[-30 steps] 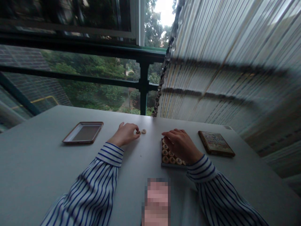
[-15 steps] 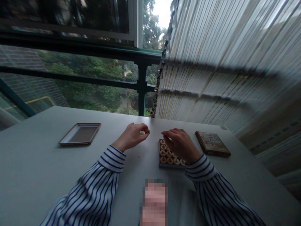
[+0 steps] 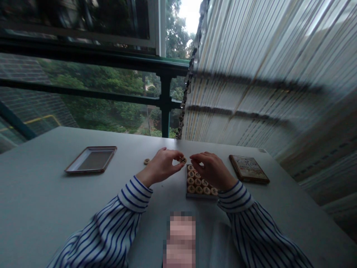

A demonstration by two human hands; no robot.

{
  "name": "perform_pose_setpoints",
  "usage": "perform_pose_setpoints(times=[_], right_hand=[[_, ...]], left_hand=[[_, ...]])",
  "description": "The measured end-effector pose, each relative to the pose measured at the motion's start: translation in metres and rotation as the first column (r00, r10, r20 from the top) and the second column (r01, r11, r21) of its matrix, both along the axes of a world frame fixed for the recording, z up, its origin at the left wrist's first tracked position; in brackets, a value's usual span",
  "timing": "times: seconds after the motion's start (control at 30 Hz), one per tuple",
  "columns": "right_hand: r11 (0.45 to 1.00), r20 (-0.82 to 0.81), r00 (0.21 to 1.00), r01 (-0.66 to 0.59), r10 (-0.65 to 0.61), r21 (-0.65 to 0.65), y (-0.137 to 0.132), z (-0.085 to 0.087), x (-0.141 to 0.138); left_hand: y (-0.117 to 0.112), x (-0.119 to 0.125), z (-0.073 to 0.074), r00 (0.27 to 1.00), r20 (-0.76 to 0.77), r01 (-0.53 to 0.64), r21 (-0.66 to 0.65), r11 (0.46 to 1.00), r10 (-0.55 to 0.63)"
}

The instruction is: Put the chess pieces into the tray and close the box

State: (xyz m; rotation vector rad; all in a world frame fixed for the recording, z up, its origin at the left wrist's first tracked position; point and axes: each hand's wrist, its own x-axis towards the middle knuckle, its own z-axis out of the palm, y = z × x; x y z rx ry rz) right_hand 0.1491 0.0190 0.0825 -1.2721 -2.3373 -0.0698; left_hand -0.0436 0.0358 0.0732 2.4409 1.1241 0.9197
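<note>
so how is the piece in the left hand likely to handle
The piece looks small in the left hand, so probably light. Its round outline suggests it could roll on edge; flat, it may slide easily on the smooth-looking table.

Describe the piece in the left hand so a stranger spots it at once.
On the white table, find the open box holding rows of round pieces. Near its far left corner, the left hand pinches a pale disc with a dark mark. It alone is visibly held; the others seen sit in the box, except one loose piece on the table.
</note>
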Motion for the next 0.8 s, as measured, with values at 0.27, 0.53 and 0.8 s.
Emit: perform_pose_setpoints(times=[0.27, 0.53, 0.8], right_hand=[[0.987, -0.227, 0.973, -0.070, 0.037, -0.142, 0.000, 0.001, 0.000], [0.948, -0.427, 0.903, -0.176, 0.048, -0.267, 0.005, 0.000, 0.003], [0.911, -0.541, 0.841, -0.243, 0.026, -0.333, 0.005, -0.001, 0.004]], left_hand=[[-0.003, 0.004, 0.004, 0.999, -0.046, 0.013, 0.016, 1.000, -0.013], [-0.008, 0.012, 0.004, 0.999, -0.015, 0.035, 0.043, 0.998, -0.035], [-0.009, 0.015, 0.004, 0.999, 0.049, 0.013, 0.017, 1.000, -0.014]])
